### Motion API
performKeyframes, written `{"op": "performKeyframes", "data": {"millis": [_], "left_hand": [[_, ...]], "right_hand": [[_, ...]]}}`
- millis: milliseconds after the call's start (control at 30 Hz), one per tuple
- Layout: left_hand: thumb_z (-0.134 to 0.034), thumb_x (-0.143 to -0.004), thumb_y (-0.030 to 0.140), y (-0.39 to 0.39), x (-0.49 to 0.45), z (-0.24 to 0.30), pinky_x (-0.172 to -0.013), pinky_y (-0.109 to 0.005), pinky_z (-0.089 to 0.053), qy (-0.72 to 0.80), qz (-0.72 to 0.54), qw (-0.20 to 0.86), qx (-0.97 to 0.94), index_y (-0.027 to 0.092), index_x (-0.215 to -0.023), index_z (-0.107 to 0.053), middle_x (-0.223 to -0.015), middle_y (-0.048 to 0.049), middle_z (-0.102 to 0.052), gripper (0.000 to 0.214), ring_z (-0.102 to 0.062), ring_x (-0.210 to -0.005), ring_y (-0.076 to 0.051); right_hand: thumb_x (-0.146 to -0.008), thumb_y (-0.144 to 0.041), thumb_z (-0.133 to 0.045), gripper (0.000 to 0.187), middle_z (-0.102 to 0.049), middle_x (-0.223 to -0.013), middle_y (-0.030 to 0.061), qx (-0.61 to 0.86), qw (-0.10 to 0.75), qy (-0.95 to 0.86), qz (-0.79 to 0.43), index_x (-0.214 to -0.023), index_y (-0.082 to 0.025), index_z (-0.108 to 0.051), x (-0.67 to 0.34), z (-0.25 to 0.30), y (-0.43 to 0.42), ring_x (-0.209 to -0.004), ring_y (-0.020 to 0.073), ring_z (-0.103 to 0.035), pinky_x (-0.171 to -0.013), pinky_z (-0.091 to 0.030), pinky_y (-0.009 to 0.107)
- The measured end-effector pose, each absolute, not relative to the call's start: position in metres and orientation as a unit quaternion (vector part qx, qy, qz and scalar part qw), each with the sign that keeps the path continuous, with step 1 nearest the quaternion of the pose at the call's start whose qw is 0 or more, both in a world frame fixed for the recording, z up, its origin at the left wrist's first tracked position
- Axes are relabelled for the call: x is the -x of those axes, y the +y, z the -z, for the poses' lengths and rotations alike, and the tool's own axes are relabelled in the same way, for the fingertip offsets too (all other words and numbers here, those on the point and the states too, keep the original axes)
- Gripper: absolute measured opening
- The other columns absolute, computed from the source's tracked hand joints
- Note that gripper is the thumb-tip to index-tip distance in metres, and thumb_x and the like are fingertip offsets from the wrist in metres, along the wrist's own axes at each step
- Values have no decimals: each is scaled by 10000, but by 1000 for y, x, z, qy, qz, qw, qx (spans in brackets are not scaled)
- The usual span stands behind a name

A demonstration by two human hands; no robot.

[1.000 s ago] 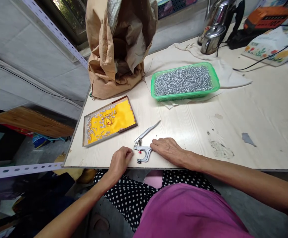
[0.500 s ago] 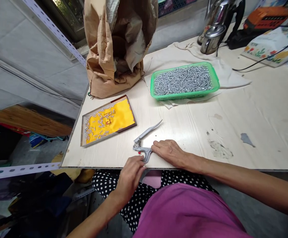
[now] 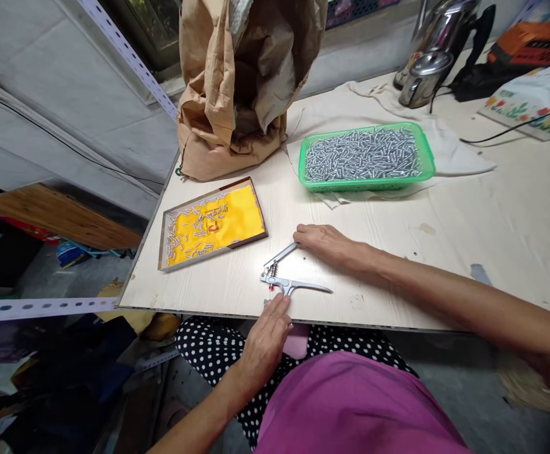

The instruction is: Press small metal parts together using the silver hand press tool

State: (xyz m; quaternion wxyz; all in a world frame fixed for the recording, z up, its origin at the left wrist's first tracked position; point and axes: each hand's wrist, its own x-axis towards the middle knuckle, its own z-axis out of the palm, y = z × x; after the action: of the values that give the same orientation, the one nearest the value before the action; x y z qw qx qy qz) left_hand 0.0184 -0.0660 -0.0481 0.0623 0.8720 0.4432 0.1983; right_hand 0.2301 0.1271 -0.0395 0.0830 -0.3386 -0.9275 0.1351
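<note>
Grey metal snap pliers (image 3: 309,285) lie on the table near its front edge, handles spread apart. A coil spring and a small red tip show at the jaw end. My left hand (image 3: 265,337) reaches over the table edge, its fingers together and its fingertips on the lower jaw; its grip underneath is partly hidden. My right hand (image 3: 325,244) has its fingers closed around the end of the upper handle. Left of the pliers sits a shallow box (image 3: 241,239) with a yellow bottom and many small silver metal pins (image 3: 200,227) scattered in it.
A green plastic basket (image 3: 367,185) full of similar silver pieces rests on a white cloth at the back. A crumpled brown paper bag (image 3: 209,145) stands behind the box. At the back right are a metal cup (image 3: 424,79), a kettle (image 3: 450,25) and an orange device (image 3: 533,44).
My right hand has moved from the lower handle up to the end of the upper handle. My left hand stays at the lower jaw. The whole view has shifted slightly.
</note>
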Motion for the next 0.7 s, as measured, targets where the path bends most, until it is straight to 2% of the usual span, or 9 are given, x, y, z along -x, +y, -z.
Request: {"op": "performKeyframes", "data": {"millis": [133,200,300,400,500,533,700], "left_hand": [[-453,-942,83,-65,-18,43,-1093,-452,-456,443,-195,84,-871,134,-1043,-583,-1363,-156,-573,173,-431,-1365,-258],[-456,-951,116,-64,-18,35,-1093,-448,-454,455,-200,134,-857,145,-1046,-593,-1345,-145,-590,169,-471,-1338,-251],[-469,-964,204,-55,-17,17,-1031,-381,-500,539,-228,234,-776,180,-1018,-615,-1237,-113,-662,158,-600,-1199,-218],[-514,-932,287,-38,-13,4,-862,-309,-538,646,-259,266,-667,193,-886,-651,-1010,-81,-707,172,-664,-972,-199],[-561,-870,358,-20,-8,2,-687,-269,-495,694,-237,292,-614,189,-765,-672,-808,-45,-668,227,-627,-767,-179],[-568,-852,374,-16,-6,2,-659,-264,-475,703,-223,301,-604,188,-742,-675,-773,-38,-656,241,-610,-729,-173],[-586,-790,417,-6,0,3,-660,-262,-432,711,-165,331,-599,184,-689,-677,-732,-33,-648,269,-591,-695,-168]], "right_hand": [[-947,-154,-484,106,-592,-968,91,332,75,-929,-145,-887,-151,-572,-222,31,144,-713,148,-487,-598,-334,287],[-941,-144,-481,101,-583,-1000,104,359,80,-920,-133,-910,-148,-576,-221,24,133,-708,145,-486,-582,-328,284],[-946,-221,-506,102,-571,-1010,100,358,91,-918,-146,-919,-153,-577,-226,20,99,-716,145,-497,-568,-323,280],[-936,-296,-544,142,-578,-970,73,327,80,-923,-185,-916,-158,-572,-231,25,66,-708,142,-507,-558,-311,279],[-931,-174,-503,58,-596,-946,61,340,48,-921,-186,-929,-163,-559,-231,32,48,-674,138,-497,-526,-256,288],[-926,-127,-477,86,-601,-938,58,344,40,-920,-184,-925,-165,-554,-230,33,46,-664,138,-492,-518,-236,293],[-917,-62,-433,151,-607,-931,49,335,43,-920,-196,-892,-181,-523,-229,31,44,-706,151,-504,-521,-218,303]]}}
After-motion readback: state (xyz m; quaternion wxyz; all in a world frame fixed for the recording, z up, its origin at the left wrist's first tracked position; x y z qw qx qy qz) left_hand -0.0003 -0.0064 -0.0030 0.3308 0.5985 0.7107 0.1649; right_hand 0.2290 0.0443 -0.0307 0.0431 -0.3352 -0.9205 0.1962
